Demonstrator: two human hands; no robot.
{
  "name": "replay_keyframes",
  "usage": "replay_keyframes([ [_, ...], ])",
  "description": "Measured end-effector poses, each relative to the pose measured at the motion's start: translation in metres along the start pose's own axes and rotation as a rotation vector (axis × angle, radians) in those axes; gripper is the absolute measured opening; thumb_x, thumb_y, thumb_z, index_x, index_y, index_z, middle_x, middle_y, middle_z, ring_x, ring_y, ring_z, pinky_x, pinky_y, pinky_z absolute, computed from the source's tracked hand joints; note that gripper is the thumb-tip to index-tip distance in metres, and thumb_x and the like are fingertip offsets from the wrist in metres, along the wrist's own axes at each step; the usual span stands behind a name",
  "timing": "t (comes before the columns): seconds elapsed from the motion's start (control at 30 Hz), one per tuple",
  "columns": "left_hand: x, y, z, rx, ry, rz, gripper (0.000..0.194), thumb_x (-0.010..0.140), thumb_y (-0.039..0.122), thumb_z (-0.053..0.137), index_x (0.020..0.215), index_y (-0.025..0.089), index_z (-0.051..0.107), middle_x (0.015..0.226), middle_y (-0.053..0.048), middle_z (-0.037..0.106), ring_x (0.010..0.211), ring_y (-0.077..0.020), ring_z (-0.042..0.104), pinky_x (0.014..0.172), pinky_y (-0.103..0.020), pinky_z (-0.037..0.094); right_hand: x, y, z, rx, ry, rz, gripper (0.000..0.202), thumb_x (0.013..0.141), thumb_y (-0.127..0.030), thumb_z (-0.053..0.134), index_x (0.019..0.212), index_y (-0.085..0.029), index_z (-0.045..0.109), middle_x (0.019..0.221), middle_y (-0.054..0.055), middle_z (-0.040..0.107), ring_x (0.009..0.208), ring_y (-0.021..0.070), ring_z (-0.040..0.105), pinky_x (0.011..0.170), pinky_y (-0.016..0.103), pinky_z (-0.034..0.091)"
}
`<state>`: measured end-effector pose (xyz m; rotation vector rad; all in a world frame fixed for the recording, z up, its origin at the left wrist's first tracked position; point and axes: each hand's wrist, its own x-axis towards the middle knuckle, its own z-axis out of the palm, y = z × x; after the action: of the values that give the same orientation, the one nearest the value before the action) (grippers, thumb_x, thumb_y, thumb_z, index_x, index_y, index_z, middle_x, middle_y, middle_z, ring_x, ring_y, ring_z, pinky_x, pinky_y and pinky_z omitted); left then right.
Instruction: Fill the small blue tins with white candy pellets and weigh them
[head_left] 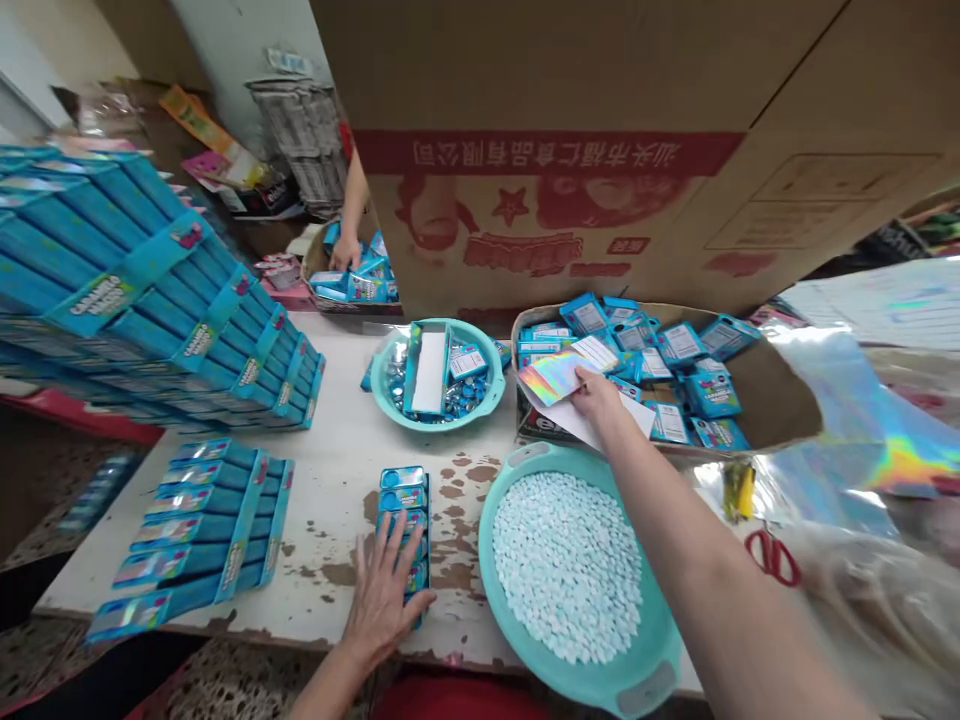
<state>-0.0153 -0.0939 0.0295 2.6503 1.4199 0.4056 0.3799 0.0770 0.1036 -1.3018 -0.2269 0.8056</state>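
My left hand (386, 590) lies with fingers spread over a row of small blue boxes (403, 480) on the table. At the right, my right hand (596, 392) reaches over an open carton (780, 400) and pinches a shiny rainbow-coloured sheet (551, 376) along with white paper. Several loose small blue candy boxes (679, 343) fill the carton under it. Below my right forearm stands a turquoise basin (491, 560) of pale mint-coloured candies (568, 565). A smaller turquoise basin (439, 425) holds silver-and-blue pieces and a blue tray with a white inside (430, 370).
Stacked blue display boxes (187, 310) rise at the left, with a shorter group (202, 520) in front. Another person's hand (345, 252) reaches into a box of blue packs at the back. A large upright cardboard box (562, 80) blocks the rear. Red-handled scissors (772, 555) lie right.
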Motion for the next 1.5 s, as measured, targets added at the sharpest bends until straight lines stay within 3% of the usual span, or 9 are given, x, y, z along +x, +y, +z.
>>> replay_keyframes([
  [0.17, 0.118, 0.049, -0.057, -0.453, 0.269, -0.267, 0.074, 0.085, 0.04, 0.051, 0.147, 0.023, 0.013, 0.147, -0.014, 0.031, 0.135, -0.0273, 0.03, 0.106, -0.045, 0.032, -0.067, 0.002, -0.005, 0.102, -0.109, -0.018, 0.027, 0.06, -0.028, 0.078, 0.075, -0.019, 0.057, 0.07, -0.004, 0.062, 0.066, 0.0117, 0.06, 0.064, 0.026, 0.052],
  [0.33, 0.243, 0.114, -0.101, -0.758, -0.122, -0.065, 0.035, 0.082, 0.03, 0.053, 0.115, 0.018, 0.057, 0.107, -0.008, 0.065, 0.1, -0.023, 0.059, 0.089, -0.038, 0.046, -0.129, 0.003, -0.023, 0.023, -0.169, -0.165, 0.036, 0.062, -0.042, 0.075, 0.084, -0.017, 0.06, 0.081, 0.002, 0.064, 0.076, 0.0158, 0.061, 0.07, 0.032, 0.051],
  [0.5, 0.258, 0.141, -0.126, -0.769, -0.108, 0.051, 0.022, 0.086, 0.018, 0.042, 0.098, 0.016, 0.061, 0.089, -0.004, 0.066, 0.083, -0.017, 0.059, 0.08, -0.033, 0.046, -0.159, -0.066, -0.067, -0.565, 0.296, -0.912, 0.064, 0.073, -0.035, 0.07, 0.128, -0.018, 0.043, 0.13, 0.015, 0.044, 0.12, 0.0296, 0.044, 0.093, 0.048, 0.043],
  [0.6, 0.257, 0.15, -0.163, -0.703, -0.156, 0.239, 0.023, 0.089, 0.022, 0.041, 0.099, 0.017, 0.061, 0.095, -0.004, 0.065, 0.087, -0.0168, 0.058, 0.081, -0.032, 0.044, -0.18, -0.124, -0.079, -0.916, 0.212, -1.302, 0.049, 0.081, -0.032, 0.064, 0.126, -0.021, 0.049, 0.135, 0.013, 0.041, 0.132, 0.0343, 0.03, 0.104, 0.055, 0.028],
  [0.7, 0.267, 0.157, -0.19, -0.621, -0.324, 0.408, 0.025, 0.089, 0.025, 0.041, 0.095, 0.019, 0.064, 0.09, -0.001, 0.065, 0.081, -0.0146, 0.056, 0.075, -0.027, 0.042, -0.186, -0.151, -0.074, -1.104, 0.077, -1.387, 0.036, 0.087, -0.033, 0.054, 0.122, -0.024, 0.054, 0.133, 0.009, 0.046, 0.134, 0.0336, 0.027, 0.107, 0.056, 0.021],
  [0.77, 0.274, 0.155, -0.182, -0.55, -0.501, 0.453, 0.024, 0.087, 0.028, 0.045, 0.086, 0.017, 0.065, 0.078, 0.0, 0.064, 0.071, -0.0126, 0.054, 0.067, -0.023, 0.04, -0.172, -0.141, -0.069, -1.208, -0.047, -1.326, 0.035, 0.09, -0.033, 0.049, 0.123, -0.025, 0.054, 0.129, 0.007, 0.053, 0.131, 0.0313, 0.033, 0.107, 0.055, 0.02],
  [0.87, 0.28, 0.14, -0.131, -0.385, -0.67, 0.314, 0.027, 0.082, 0.037, 0.052, 0.074, 0.015, 0.066, 0.064, 0.001, 0.059, 0.06, -0.0122, 0.05, 0.057, -0.022, 0.036, -0.13, -0.091, -0.07, -1.36, -0.294, -1.107, 0.027, 0.091, -0.028, 0.047, 0.113, -0.021, 0.061, 0.108, 0.008, 0.065, 0.112, 0.0273, 0.051, 0.098, 0.047, 0.034],
  [1.07, 0.264, 0.116, -0.028, -0.231, -0.66, 0.133, 0.022, 0.082, 0.028, 0.049, 0.088, 0.021, 0.069, 0.086, -0.004, 0.068, 0.08, -0.0177, 0.06, 0.064, -0.024, 0.039, -0.094, 0.015, -0.089, -1.488, -0.44, -0.86, 0.029, 0.087, -0.019, 0.049, 0.112, -0.021, 0.063, 0.111, 0.01, 0.066, 0.102, 0.0254, 0.056, 0.084, 0.04, 0.042],
  [1.5, 0.263, 0.116, -0.017, -0.297, -0.653, 0.162, 0.025, 0.081, 0.028, 0.046, 0.085, 0.02, 0.069, 0.08, -0.004, 0.068, 0.078, -0.0183, 0.061, 0.062, -0.024, 0.038, -0.127, 0.056, -0.103, -1.511, -0.349, -1.068, 0.049, 0.091, -0.013, 0.035, 0.139, -0.018, 0.04, 0.141, 0.013, 0.044, 0.132, 0.0301, 0.036, 0.105, 0.053, 0.024],
])
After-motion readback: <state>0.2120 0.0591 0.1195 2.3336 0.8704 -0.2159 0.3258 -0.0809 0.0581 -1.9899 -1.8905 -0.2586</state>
